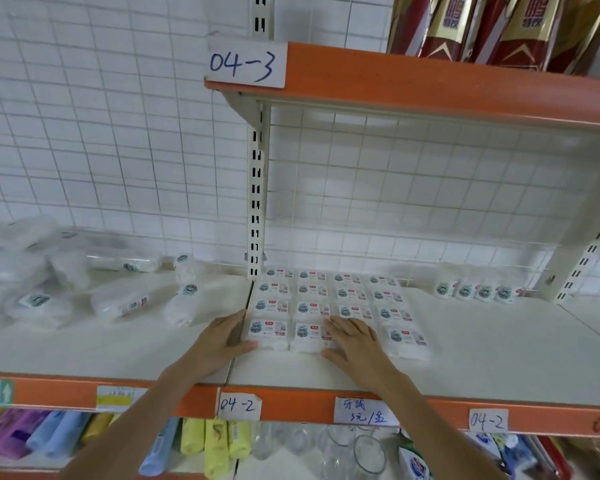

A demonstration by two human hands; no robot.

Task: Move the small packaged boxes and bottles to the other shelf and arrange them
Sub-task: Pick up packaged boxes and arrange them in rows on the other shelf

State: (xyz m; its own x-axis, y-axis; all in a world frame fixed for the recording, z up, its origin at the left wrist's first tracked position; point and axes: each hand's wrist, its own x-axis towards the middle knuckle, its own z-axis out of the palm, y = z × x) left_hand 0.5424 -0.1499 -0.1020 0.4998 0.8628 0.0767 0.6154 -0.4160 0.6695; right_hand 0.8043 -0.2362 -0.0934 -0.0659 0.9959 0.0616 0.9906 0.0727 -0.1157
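Left hand: flat against front-left box, squaring the grid's edge.
Right hand: fingers spread, pressing front-row boxes level.
Loose bottles: left shelf, unmoved.

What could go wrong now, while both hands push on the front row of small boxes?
The front boxes lie near the shelf edge; a pull by the left hand or right hand might drop one. A hard push may disturb the neat rows behind. The loose bottles lie on their sides and might roll.
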